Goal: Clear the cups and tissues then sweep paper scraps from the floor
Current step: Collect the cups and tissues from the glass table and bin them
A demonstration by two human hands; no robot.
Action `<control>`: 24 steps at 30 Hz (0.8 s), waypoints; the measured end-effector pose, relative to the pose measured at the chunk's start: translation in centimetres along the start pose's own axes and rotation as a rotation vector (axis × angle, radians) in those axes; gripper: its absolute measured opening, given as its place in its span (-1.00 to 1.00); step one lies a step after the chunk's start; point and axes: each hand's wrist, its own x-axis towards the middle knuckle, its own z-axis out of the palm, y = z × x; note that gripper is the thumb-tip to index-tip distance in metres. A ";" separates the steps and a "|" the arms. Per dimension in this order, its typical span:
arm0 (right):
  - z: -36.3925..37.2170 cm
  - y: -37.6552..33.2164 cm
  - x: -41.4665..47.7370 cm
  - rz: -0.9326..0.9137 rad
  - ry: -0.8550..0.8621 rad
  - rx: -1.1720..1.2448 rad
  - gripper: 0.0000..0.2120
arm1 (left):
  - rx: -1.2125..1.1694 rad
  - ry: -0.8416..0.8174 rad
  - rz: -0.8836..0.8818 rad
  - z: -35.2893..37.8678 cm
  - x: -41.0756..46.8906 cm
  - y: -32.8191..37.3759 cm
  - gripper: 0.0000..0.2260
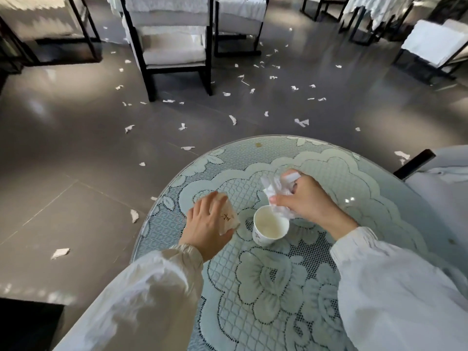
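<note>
Head view. My right grip [309, 198] pinches a wad of tissues [276, 191] just above the cup [269, 225], which stands upright on the bench [354, 173]. My left grip [207, 224] curls over a second cup [229, 219], tilted, near the bench's left edge. Judged stage: early. Neither cup is off the bench yet, and the tissues look bound for the upright cup. Scraps [233, 119] lie scattered across the floor [76, 173] and round the chairs [174, 54], so all the sweeping is left.
</note>
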 end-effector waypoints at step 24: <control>5.2 2.3 -4.3 -0.038 0.288 -0.298 -0.65 | 0.082 0.032 0.054 -4.3 -1.8 -0.5 -0.28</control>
